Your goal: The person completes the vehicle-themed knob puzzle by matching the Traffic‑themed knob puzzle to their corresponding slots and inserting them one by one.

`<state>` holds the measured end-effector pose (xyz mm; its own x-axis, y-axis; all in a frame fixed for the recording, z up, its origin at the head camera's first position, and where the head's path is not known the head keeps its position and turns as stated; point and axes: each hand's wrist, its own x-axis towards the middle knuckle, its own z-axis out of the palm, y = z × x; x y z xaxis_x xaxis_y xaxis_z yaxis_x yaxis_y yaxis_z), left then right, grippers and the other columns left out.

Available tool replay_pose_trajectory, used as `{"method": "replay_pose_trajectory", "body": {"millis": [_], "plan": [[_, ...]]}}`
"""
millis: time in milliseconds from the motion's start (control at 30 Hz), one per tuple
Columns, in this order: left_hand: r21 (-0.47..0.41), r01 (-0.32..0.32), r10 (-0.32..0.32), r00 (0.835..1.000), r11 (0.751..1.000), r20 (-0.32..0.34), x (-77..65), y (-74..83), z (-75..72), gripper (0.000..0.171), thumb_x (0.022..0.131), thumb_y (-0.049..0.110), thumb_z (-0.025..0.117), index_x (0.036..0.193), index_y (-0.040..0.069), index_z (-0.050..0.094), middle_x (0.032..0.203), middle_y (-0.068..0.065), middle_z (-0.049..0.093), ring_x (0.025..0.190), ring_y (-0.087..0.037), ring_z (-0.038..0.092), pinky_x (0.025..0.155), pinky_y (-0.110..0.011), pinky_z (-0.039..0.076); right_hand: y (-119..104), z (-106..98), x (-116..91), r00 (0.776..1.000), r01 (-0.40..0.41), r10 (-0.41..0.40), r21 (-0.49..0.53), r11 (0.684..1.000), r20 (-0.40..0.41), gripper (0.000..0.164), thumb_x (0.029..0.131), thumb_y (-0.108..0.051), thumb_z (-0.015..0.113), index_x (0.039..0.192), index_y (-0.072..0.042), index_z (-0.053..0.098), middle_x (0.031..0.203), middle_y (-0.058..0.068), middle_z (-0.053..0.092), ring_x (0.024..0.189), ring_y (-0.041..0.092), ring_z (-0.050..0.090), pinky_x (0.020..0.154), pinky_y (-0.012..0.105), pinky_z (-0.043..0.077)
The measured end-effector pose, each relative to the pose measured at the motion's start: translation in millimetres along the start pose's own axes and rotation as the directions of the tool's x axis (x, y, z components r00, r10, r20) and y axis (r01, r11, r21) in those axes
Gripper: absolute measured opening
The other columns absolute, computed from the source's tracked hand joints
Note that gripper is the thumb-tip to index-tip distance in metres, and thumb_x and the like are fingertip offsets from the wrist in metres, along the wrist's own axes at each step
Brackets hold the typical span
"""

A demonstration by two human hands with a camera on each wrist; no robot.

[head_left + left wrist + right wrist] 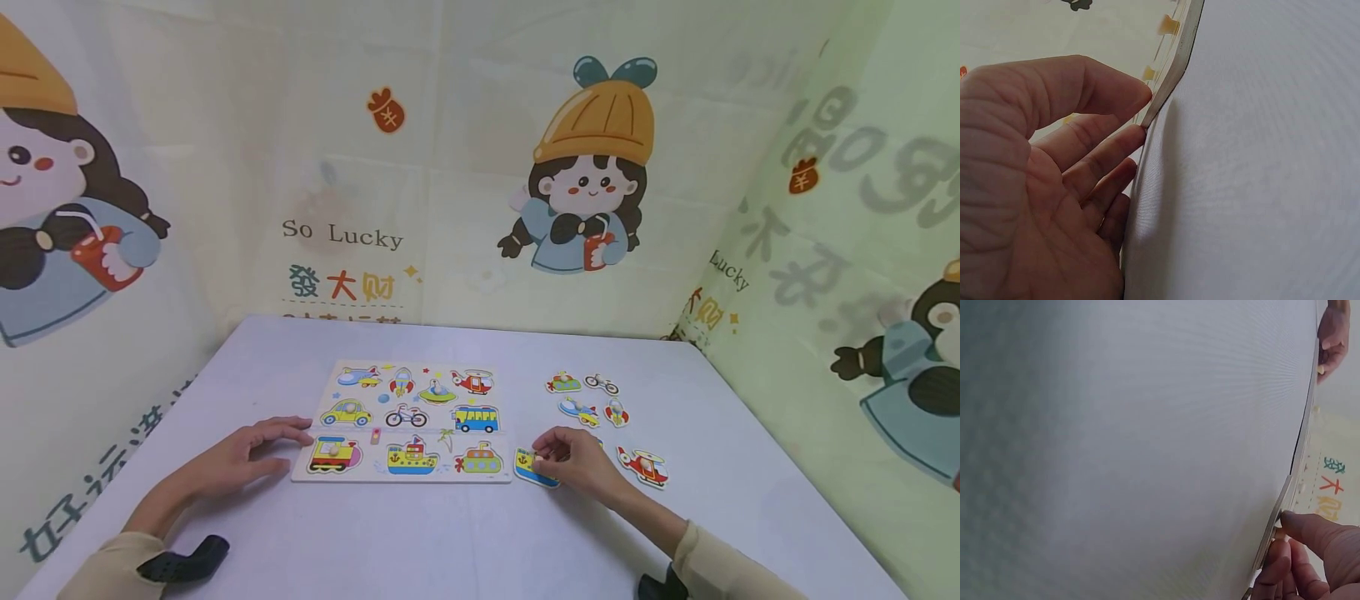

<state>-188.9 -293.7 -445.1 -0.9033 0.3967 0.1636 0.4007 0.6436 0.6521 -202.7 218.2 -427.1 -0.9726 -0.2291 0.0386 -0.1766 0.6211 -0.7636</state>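
Note:
My right hand (573, 458) pinches the small knob of a blue and yellow ship puzzle piece (524, 463), just off the right edge of the puzzle board near its front corner. In the right wrist view the thumb and fingertips meet at this knob, and the piece (1270, 528) is seen edge-on. The puzzle board (442, 377) lies flat, with coloured vehicle pictures in three rows. At its left edge, my left hand (240, 457) rests with relaxed fingers touching the border. Yellow knobs (1168, 25) stand up from the board in the left wrist view.
Loose pieces lie right of the board: a submarine (563, 382), a bicycle (602, 384), a plane (578, 412), a rocket (617, 413) and a helicopter (643, 468). Another piece is mostly hidden behind the right hand. Printed cloth walls (465, 167) surround the white table (375, 542).

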Motion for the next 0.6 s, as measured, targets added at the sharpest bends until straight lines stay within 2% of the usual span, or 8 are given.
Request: {"method": "replay_pose_trajectory", "body": {"millis": [367, 600], "plan": [[-0.038, 0.018, -0.018, 1.000, 0.999, 0.015, 0.1, 2.8, -0.4, 0.028, 0.093, 0.022, 0.073, 0.121, 0.023, 0.071, 0.147, -0.019, 0.055, 0.138, -0.051, 0.039, 0.105, -0.073, 0.038, -1.1, -1.6, -0.8, 1.000, -0.004, 0.004, 0.025, 1.000, -0.003, 0.020, 0.085, -0.009, 0.082, 0.102, -0.004, 0.071, 0.085, 0.000, 0.066, 0.079, 0.016, 0.059, 0.068, 0.019, 0.050], [-0.019, 0.018, -0.018, 1.000, 1.000, 0.007, -0.2, 3.2, 0.4, 0.028, 0.093, 0.023, 0.073, 0.121, 0.023, 0.071, 0.147, -0.017, 0.055, 0.137, -0.050, 0.039, 0.106, -0.072, 0.039, -7.3, -4.3, -3.0, 0.999, -0.021, 0.024, 0.067, 0.997, -0.037, 0.022, 0.085, -0.012, 0.083, 0.103, -0.005, 0.072, 0.086, 0.001, 0.068, 0.079, 0.017, 0.060, 0.068, 0.019, 0.051]]}}
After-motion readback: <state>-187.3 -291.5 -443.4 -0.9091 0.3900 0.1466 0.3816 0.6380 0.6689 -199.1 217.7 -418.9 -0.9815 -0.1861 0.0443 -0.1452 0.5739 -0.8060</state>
